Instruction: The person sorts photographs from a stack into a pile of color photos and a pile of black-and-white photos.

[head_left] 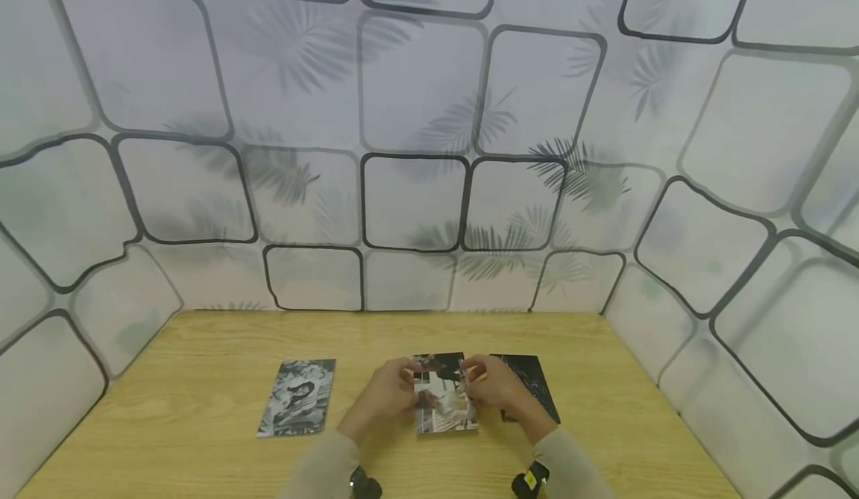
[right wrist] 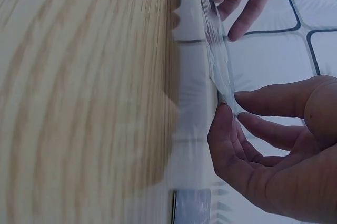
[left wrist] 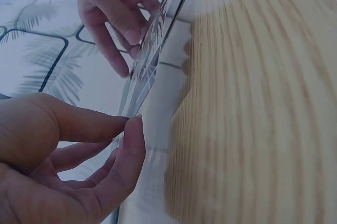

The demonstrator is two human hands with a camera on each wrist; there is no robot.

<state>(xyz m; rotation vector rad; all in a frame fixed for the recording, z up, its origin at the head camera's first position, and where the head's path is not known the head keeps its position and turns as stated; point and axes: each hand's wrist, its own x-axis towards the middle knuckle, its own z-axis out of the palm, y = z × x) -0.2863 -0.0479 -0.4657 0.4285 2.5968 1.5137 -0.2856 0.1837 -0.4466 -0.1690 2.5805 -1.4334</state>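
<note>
Between both hands is a photo print [head_left: 444, 402] with dark and pale areas, gripped at its two side edges. My left hand [head_left: 388, 389] pinches its left edge between thumb and fingertips. On the other side, my right hand [head_left: 495, 384] pinches the right edge. The left wrist view shows the print [left wrist: 152, 50] nearly edge-on, raised off the tabletop, with the left hand [left wrist: 100, 155] at its near edge. From the right wrist, the right hand [right wrist: 279, 145] appears with thumb and fingers closed on the print's edge [right wrist: 218, 50].
A black-and-white photo print [head_left: 298, 398] lies flat to the left on the wooden table [head_left: 221, 380]. Another, mostly dark print [head_left: 535, 380] lies at the right, partly covered by the right hand and wrist. Patterned walls [head_left: 416, 201] enclose the table at the back and sides.
</note>
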